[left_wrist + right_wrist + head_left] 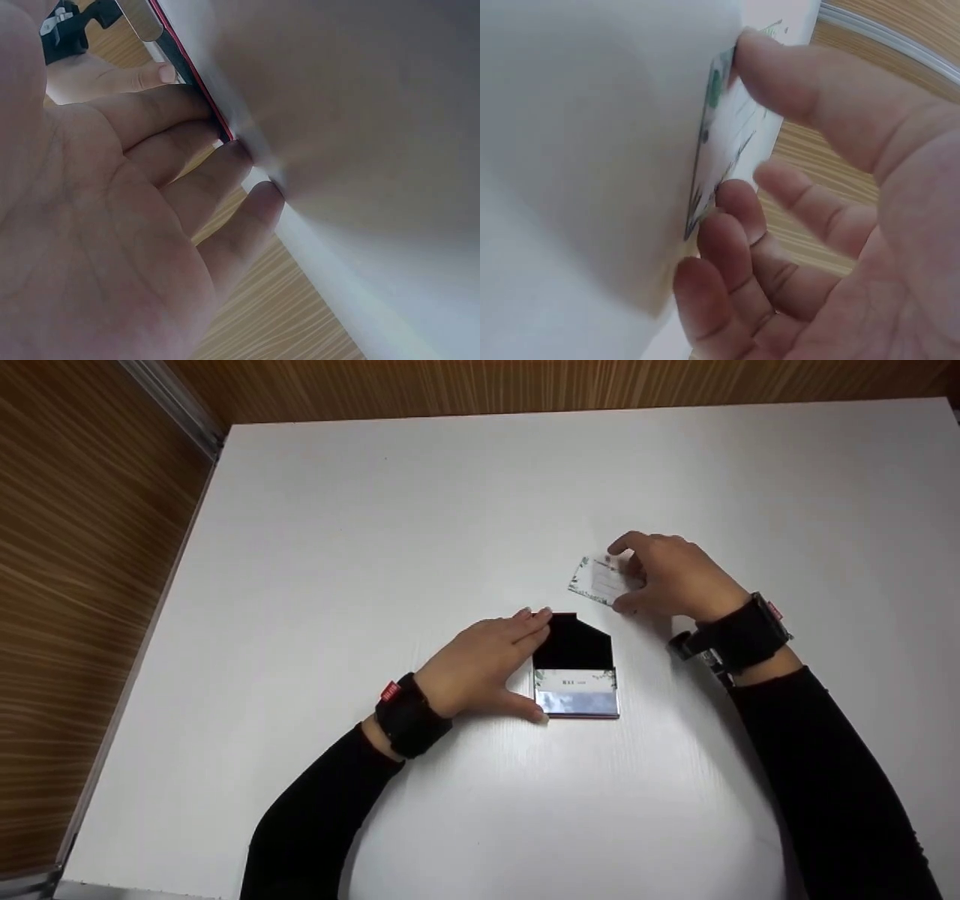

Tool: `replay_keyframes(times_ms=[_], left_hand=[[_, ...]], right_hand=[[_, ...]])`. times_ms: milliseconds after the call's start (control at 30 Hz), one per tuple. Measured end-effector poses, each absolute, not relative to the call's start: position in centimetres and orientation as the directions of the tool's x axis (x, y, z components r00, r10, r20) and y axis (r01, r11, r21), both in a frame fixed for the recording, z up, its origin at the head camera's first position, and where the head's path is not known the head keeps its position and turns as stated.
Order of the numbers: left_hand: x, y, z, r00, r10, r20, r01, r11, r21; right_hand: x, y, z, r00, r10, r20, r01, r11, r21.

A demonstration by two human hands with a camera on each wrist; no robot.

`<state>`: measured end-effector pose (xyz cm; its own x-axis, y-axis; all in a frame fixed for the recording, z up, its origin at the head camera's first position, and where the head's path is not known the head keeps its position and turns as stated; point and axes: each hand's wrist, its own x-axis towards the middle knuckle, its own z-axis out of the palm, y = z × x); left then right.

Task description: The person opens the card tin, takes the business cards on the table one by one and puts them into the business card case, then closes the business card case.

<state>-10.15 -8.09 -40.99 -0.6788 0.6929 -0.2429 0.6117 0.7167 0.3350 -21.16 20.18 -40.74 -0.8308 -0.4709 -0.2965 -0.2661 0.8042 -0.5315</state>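
An open card case (572, 645) with a black inside and red edges lies on the white table. A printed card with leaf corners (576, 681) sits in its lower half, above a shiny strip. My left hand (487, 664) rests along the case's left side, fingertips at the top and thumb at the lower left corner. In the left wrist view its straight fingers touch the red edge. Beyond the case, my right hand (671, 577) holds a leaf-patterned white card (594, 581) by its edges. The right wrist view shows the thumb (769, 71) on one end, curled fingers near the other.
The white table (337, 532) spreads around both hands. A wood-grain panel (570, 386) borders its far edge and another wood-grain panel (90, 547) stands on the left. Black wrist straps (411, 716) are on both arms.
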Motion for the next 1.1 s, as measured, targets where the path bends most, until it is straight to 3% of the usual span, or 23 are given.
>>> replay_keyframes(times_ms=[167,400,567,767,967,1100], left_hand=[[-10.1,-8.0,-41.0,-0.68,0.69,-0.246,0.61,0.719,0.332],[-10.1,-8.0,-41.1,-0.68,0.695,-0.235,0.618,0.715,0.328],[-10.1,-8.1,-41.1,-0.679,0.698,-0.225,0.62,0.711,0.332],[-10.1,-8.0,-41.2,-0.681,0.695,-0.231,0.615,0.714,0.336],[-10.1,-8.0,-41.1,-0.68,0.692,-0.241,0.608,0.717,0.341],[-10.1,-8.1,-41.0,-0.681,0.689,-0.248,0.604,0.72,0.343]], right_hand=[[-21.0,20.1,-41.0,-0.817,-0.477,-0.324,-0.255,0.803,-0.539],[-20.9,20.0,-41.2,-0.83,-0.543,-0.13,-0.397,0.737,-0.548],[-20.8,20.1,-41.5,-0.8,-0.593,-0.09,-0.462,0.705,-0.538],[-20.7,20.2,-41.3,-0.755,-0.635,-0.164,-0.456,0.688,-0.565],[-20.3,20.1,-40.5,-0.661,-0.688,-0.298,-0.476,0.692,-0.542],[-20.2,20.1,-40.3,-0.651,-0.691,-0.313,-0.469,0.691,-0.55]])
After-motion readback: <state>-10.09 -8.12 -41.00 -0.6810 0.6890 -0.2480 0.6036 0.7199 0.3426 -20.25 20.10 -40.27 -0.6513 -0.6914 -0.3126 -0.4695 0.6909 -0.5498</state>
